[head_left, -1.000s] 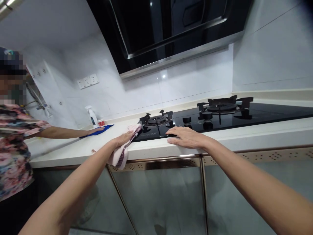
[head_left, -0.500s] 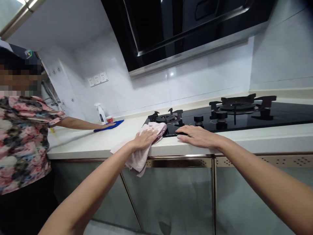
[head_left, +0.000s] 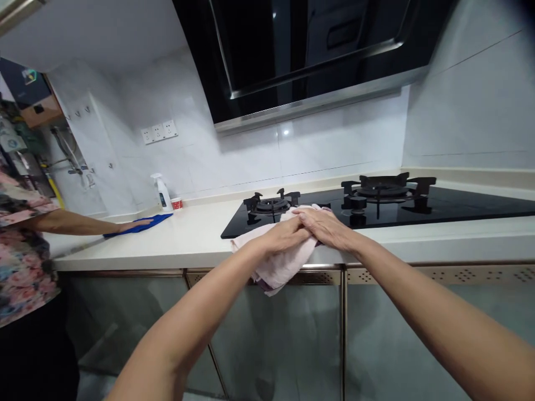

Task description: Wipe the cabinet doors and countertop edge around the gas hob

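A pale pink cloth (head_left: 284, 270) lies bunched on the front edge of the black gas hob (head_left: 460, 206), with one end hanging over the counter's edge. My left hand (head_left: 286, 236) presses on the cloth, its fingers curled into it and partly covered. Against it, my right hand (head_left: 326, 227) meets the cloth from the other side, fingers bent over the left fingertips and the fabric. How firmly the right fingers grip is hard to see. The smaller left burner (head_left: 271, 205) sits just behind the cloth.
A co-worker in a floral top (head_left: 25, 239) stands at the left, one hand flat on a blue cloth (head_left: 152, 221). A white spray bottle (head_left: 162, 192) and a red cup (head_left: 176, 203) stand by the wall. The black range hood (head_left: 309, 61) hangs above; a larger burner (head_left: 382, 189) lies right.
My left hand has slid the pink cloth rightward along the hob's front. My right hand, earlier apart on the hob's edge, now touches the cloth and left hand. The co-worker's blue cloth moved left.
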Motion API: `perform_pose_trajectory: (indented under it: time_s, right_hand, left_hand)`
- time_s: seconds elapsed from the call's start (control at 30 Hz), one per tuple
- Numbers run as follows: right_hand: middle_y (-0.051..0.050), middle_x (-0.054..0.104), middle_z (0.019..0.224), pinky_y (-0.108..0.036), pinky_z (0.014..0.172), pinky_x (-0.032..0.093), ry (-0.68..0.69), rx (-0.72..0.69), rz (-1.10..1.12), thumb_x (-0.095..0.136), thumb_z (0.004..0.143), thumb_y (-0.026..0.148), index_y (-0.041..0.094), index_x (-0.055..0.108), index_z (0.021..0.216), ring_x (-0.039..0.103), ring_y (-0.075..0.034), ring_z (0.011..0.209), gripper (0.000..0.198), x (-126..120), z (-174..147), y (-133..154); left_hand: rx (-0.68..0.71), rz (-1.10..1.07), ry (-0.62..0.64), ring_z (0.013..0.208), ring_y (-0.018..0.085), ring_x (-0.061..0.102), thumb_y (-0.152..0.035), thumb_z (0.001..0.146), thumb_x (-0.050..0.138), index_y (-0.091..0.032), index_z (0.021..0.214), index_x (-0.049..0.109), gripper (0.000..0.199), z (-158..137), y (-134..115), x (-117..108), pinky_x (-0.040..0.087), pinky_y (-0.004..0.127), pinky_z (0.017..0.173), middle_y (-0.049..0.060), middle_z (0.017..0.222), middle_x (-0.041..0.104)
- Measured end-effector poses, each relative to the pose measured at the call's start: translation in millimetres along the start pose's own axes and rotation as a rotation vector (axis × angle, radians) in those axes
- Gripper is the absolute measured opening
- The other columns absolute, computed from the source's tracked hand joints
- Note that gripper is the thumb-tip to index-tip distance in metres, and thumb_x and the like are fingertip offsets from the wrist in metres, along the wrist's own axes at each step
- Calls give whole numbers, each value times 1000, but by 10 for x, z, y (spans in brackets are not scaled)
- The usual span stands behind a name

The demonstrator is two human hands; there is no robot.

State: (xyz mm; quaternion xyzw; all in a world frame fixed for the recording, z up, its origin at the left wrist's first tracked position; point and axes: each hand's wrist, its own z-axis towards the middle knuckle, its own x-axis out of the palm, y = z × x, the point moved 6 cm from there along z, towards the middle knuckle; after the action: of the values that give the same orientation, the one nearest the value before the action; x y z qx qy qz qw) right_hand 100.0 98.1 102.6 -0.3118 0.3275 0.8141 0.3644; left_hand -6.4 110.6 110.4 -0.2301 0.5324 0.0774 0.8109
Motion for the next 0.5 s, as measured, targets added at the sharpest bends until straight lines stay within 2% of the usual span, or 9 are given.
perform_pose_trajectory:
  time_s: [0.1, 0.23, 0.3, 0.4, 0.5]
  right_hand:
    - [-4, 50, 147, -54, 115, 26, 45, -18, -35, 13, 96, 64, 28, 50, 138, 42, -26, 137, 67, 38, -5, 44]
    - [-1, 45, 151, -58, 118, 18, 153, 42, -100, 13, 94, 67, 29, 48, 144, 34, -29, 143, 72, 68, 35, 31]
    - [1, 42, 152, -54, 120, 16, 257, 72, -100, 8, 93, 68, 30, 47, 145, 32, -28, 144, 75, 80, 111, 100]
    - [3, 34, 156, -52, 121, 19, 417, 148, -161, 13, 89, 76, 34, 38, 150, 30, -29, 145, 79, 163, 282, 332]
    - [-2, 28, 160, -61, 117, 16, 483, 202, -229, 23, 84, 83, 38, 36, 150, 28, -36, 145, 81, 373, 441, 623]
  left_hand:
    - [-79, -125, -170, 121, 21, 58, -43, 92, 47, -19, 139, 47, 53, -400, 261, -361, 46, 36, 105, 10, 135, 60]
    - [-330, 94, -295, 112, 22, 63, -45, 86, 50, -19, 120, 65, 44, -945, 809, -766, 48, 34, 100, 8, 122, 69]
    - [-422, 209, -299, 106, 23, 65, -47, 85, 48, -22, 109, 70, 41, -1122, 1016, -863, 49, 33, 96, 5, 114, 72]
    - [-468, 252, -295, 103, 23, 65, -52, 86, 44, -22, 101, 73, 45, -1211, 1175, -889, 50, 31, 92, 4, 109, 73]
    - [-505, 262, -295, 107, 22, 64, -59, 89, 34, -22, 109, 72, 56, -1187, 1249, -886, 49, 29, 93, 4, 115, 72]
